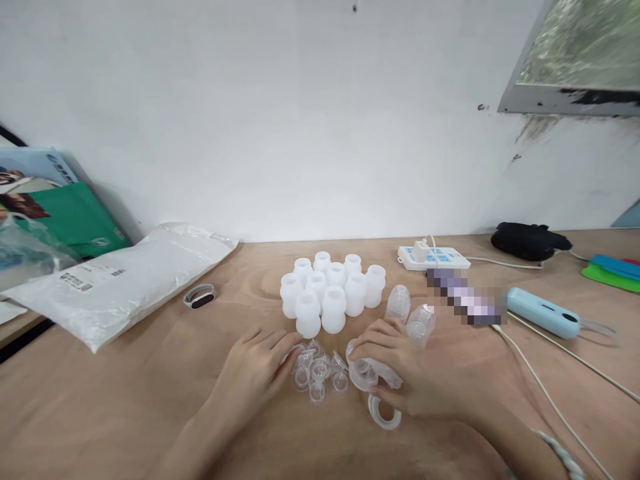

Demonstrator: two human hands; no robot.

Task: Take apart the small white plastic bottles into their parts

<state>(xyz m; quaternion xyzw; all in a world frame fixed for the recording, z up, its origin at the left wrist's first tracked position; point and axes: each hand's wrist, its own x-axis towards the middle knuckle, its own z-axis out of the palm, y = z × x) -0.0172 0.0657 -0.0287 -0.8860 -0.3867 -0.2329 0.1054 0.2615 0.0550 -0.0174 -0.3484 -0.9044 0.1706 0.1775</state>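
pixelated patch [467,298] hides object; right fingers [374,335] cover clear piece [362,379]

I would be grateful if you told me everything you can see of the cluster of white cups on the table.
The white cups are about ten milky, soft-looking pieces, perhaps silicone, each with a round belly and a narrower neck. They stand upright, packed side by side on the wooden table, just behind both hands. Neither the left hand nor the right hand touches them.
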